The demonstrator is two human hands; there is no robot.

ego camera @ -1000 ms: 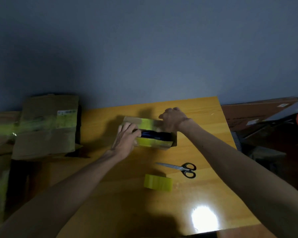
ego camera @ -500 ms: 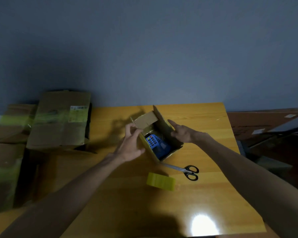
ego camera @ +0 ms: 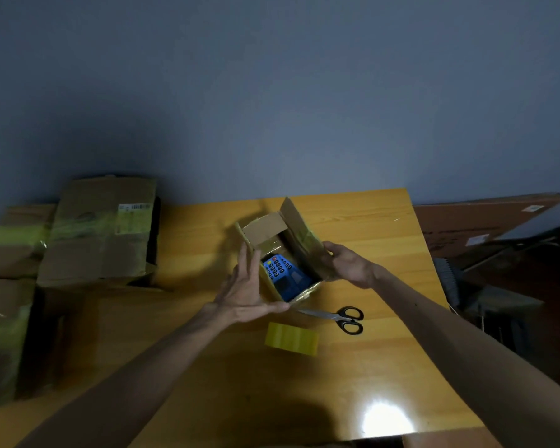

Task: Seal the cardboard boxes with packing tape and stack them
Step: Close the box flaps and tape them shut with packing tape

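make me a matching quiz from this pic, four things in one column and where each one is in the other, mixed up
Things
1. small open brown cardboard box
2. blue keypad device
3. black-handled steel scissors
4. yellow roll of packing tape

Places
A. on the wooden table, nearest the person
B. between the left hand and right hand
C. inside the box
D. on the table, right of the tape

Pairs: 1-B, 2-C, 3-D, 4-A
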